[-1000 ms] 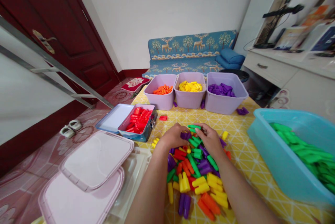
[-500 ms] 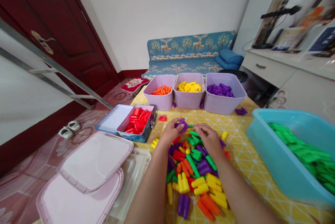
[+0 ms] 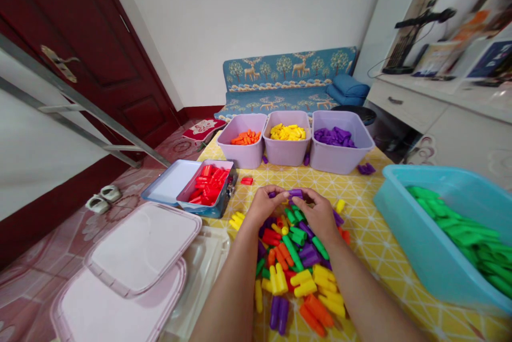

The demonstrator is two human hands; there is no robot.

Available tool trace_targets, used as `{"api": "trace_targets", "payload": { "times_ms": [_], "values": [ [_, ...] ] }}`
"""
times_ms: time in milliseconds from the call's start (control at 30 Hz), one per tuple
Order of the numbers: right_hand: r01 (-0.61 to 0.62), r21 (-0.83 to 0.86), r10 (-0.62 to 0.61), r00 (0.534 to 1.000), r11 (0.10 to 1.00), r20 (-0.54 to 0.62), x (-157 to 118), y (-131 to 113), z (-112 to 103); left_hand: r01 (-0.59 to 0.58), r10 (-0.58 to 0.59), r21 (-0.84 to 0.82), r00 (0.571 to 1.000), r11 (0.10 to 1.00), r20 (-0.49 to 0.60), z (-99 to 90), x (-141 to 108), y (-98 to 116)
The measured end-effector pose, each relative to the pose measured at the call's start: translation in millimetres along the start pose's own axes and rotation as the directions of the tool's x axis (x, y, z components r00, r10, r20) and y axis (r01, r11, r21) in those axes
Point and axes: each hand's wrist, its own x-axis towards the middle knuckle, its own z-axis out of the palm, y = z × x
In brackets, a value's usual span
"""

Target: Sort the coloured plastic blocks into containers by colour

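"What's in your hands?"

"My left hand (image 3: 266,206) and right hand (image 3: 318,214) are half-closed, fingertips at a purple plastic peg (image 3: 296,192); I can't tell which grips it. It's light, stiff, slippery: pinch the barrel."

"Where is it?"

"Just beyond the mixed peg pile (image 3: 294,254), well before the lilac tub (image 3: 330,163)."
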Motion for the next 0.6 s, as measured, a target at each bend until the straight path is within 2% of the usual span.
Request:
{"api": "trace_targets", "payload": {
  "times_ms": [133, 233, 333, 467, 600],
  "values": [
    [-0.060, 0.049, 0.064, 0.994, 0.997, -0.091, 1, 4, -3, -0.047, 0.047, 0.012, 0.996, 0.999, -0.070, 0.3, 2, -4],
    [-0.053, 0.122, 0.069, 0.988, 0.991, -0.136, 5, -2, -7, -0.001, -0.004, -0.064, 0.997, 0.998, -0.073, -0.7, 2, -9],
    [-0.012, 0.184, 0.056, 0.970, 0.983, -0.236, 10, -15, -16, 0.024, -0.036, -0.170, 0.997, 0.985, -0.071, -2.1, 2, -14],
    [0.036, 0.327, 0.093, 0.925, 0.944, -0.369, 17, -34, -32, 0.021, -0.042, -0.240, 0.996, 0.971, -0.082, -3.2, 5, -19],
    [0.181, 0.476, 0.118, 0.838, 0.861, -0.532, 23, -51, -49, 0.020, -0.051, -0.239, 0.991, 0.971, -0.123, -2.8, 8, -22]
  ]
}}
